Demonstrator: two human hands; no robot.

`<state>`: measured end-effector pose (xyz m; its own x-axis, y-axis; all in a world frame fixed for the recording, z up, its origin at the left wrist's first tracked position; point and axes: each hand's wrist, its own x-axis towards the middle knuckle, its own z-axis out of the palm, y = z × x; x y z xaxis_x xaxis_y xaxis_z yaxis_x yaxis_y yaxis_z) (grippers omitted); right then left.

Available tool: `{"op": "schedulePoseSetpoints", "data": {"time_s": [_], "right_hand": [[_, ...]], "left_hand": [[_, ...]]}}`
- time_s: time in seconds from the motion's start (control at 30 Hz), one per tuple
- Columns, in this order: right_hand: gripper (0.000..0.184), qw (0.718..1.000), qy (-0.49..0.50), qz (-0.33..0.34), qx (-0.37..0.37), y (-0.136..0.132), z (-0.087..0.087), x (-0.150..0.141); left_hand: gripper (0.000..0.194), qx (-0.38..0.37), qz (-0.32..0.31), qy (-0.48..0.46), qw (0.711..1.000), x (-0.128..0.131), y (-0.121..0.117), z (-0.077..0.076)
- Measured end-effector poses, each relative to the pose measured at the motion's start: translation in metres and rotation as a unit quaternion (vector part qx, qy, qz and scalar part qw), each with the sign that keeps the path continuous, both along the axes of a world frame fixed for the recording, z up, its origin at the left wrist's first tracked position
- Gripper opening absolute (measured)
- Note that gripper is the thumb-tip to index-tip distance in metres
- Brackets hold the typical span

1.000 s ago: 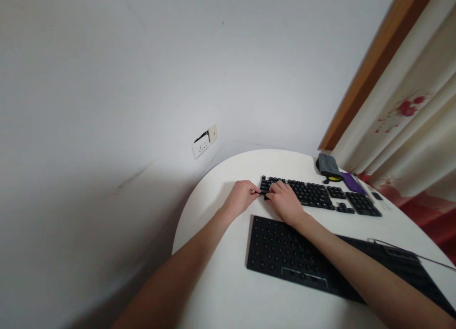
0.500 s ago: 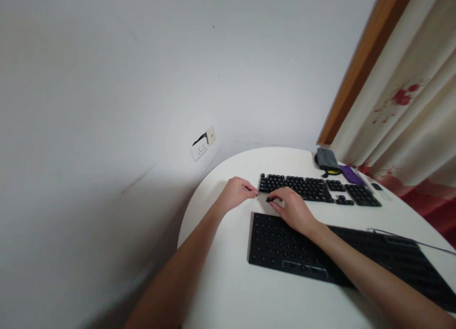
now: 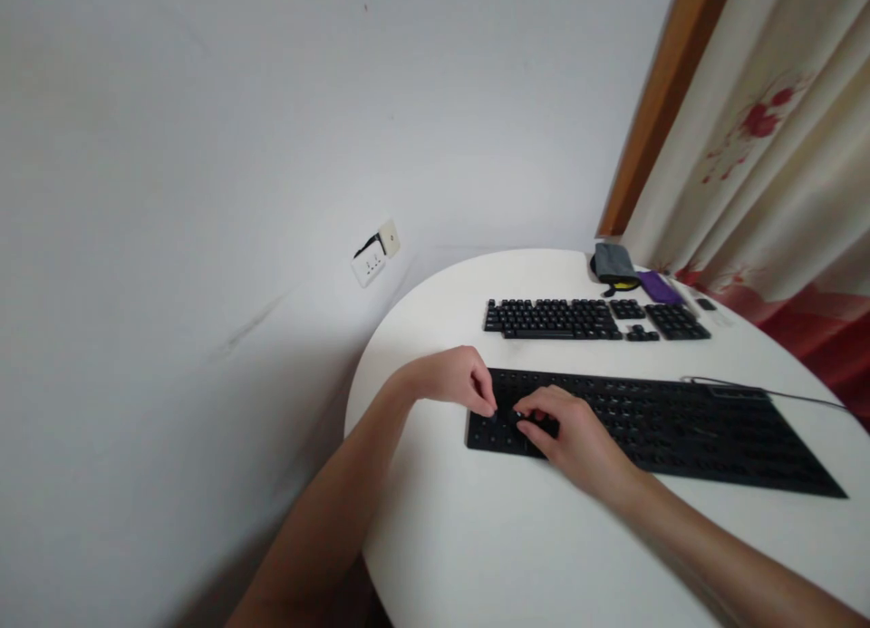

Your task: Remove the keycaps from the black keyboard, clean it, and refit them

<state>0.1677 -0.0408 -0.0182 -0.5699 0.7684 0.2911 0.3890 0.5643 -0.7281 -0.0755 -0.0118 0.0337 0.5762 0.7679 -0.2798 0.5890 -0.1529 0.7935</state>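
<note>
Both my hands are over the left end of a black keyboard base (image 3: 652, 429), which shows bare switches and lies across the white table. My left hand (image 3: 462, 381) is pinched closed at the base's left edge; a small dark piece, seemingly a keycap, shows at its fingertips. My right hand (image 3: 575, 438) grips a small black keycap (image 3: 520, 417) between thumb and fingers, just above the switches. Behind the base, loose black keycaps (image 3: 554, 320) lie in rows in keyboard layout, with a gap at the front left.
A cable (image 3: 802, 394) runs from the base's back edge to the right. At the table's back right lie a grey pouch (image 3: 615, 261), a purple item (image 3: 659, 288) and a small black object (image 3: 705, 304). A wall with a socket (image 3: 369, 263) stands at the left, a curtain (image 3: 781, 175) at the right.
Both hands have moved from the front left of the keycap rows toward me, onto the keyboard base's left end. The right hand's keycap came along. The camera view has shifted too.
</note>
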Motion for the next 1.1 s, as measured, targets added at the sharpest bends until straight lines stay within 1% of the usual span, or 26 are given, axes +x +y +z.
{"op": "schedulePoseSetpoints", "data": {"time_s": [0.17, 0.33, 0.47, 0.57, 0.63, 0.8, 0.9, 1.1], "right_hand": [[0.015, 1.0, -0.01, 0.014, -0.001, -0.008, -0.0032, -0.0045], [0.016, 1.0, -0.009, 0.018, 0.009, -0.0092, -0.0068, -0.0056], [0.015, 1.0, -0.011, 0.021, 0.003, -0.0074, -0.0073, -0.0054], [0.016, 1.0, -0.014, 0.025, -0.003, -0.0074, -0.006, -0.0054], [0.016, 1.0, -0.015, 0.026, -0.007, -0.0079, -0.0055, -0.0055], [0.016, 1.0, -0.012, 0.026, -0.009, -0.0077, -0.0084, -0.0054], [0.015, 1.0, -0.013, 0.026, -0.009, -0.0075, -0.0093, -0.0054], [0.015, 0.999, -0.016, 0.027, -0.012, -0.0089, -0.0061, -0.0053]], "left_hand": [[0.013, -0.025, -0.043, 0.03, 0.998, -0.0026, -0.0003, -0.0003], [0.011, -0.012, -0.074, 0.048, 0.996, 0.0017, -0.0002, 0.0025], [0.009, -0.036, -0.094, 0.038, 0.994, 0.0024, 0.0013, 0.0004], [0.014, -0.051, -0.106, 0.026, 0.993, 0.0006, 0.002, -0.0024], [0.019, -0.06, -0.105, 0.026, 0.992, -0.0009, 0.0018, -0.0033], [0.023, -0.098, -0.082, 0.023, 0.992, -0.0025, 0.0001, -0.0028], [0.023, -0.116, -0.085, 0.021, 0.989, -0.0012, -0.0002, -0.0015], [0.02, -0.099, -0.095, 0.047, 0.989, -0.001, 0.001, -0.001]]}}
